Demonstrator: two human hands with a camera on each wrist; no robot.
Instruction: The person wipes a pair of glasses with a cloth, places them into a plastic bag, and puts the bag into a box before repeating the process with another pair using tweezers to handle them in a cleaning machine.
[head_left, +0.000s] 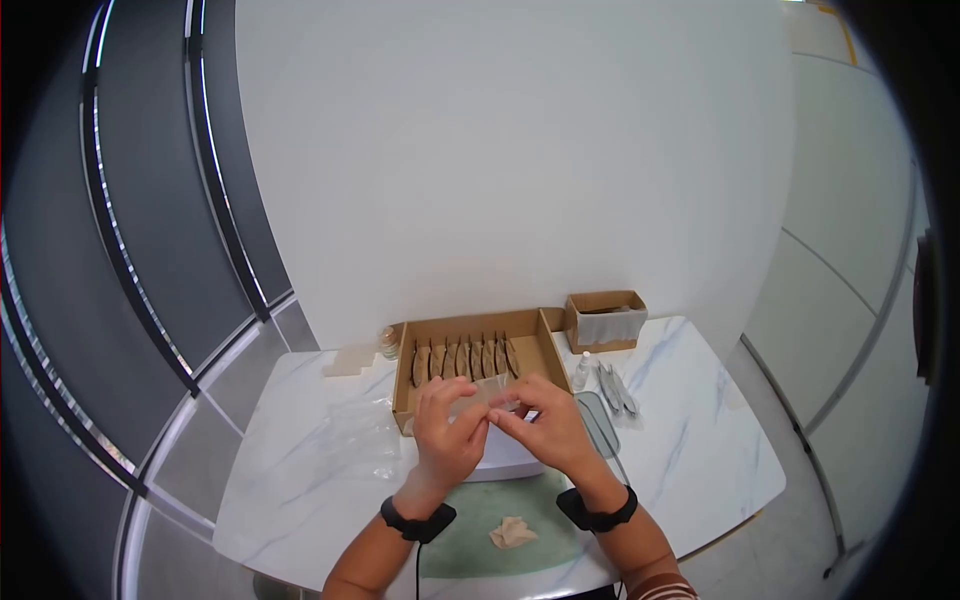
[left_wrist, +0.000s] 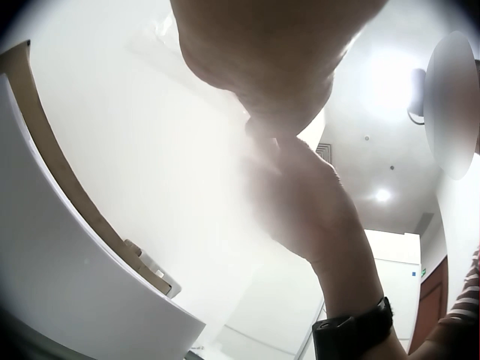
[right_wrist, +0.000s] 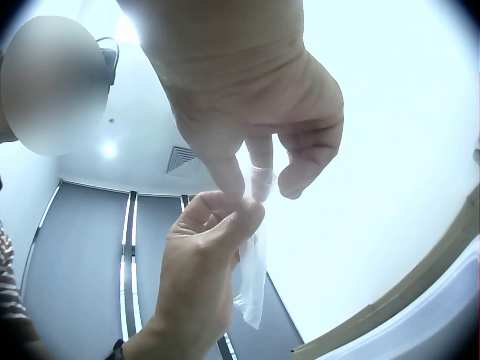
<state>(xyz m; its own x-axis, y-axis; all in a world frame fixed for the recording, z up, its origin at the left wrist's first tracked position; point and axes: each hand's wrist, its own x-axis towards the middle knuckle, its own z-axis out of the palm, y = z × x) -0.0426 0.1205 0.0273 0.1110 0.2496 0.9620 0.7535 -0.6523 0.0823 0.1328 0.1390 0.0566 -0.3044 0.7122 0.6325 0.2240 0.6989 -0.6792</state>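
Both hands meet fingertip to fingertip above a white box in the head view. My left hand pinches a thin translucent plastic bag, which hangs down beside its fingers in the right wrist view. My right hand pinches the upper end of the same bag between thumb and finger, its other fingers loosely bent. In the left wrist view the near hand hides most of the bag.
Behind the hands, a cardboard tray holds a row of several brown packets. A small carton, a bottle and silvery packets stand or lie to the right. Clear plastic bags lie left; crumpled beige paper rests on a green mat.
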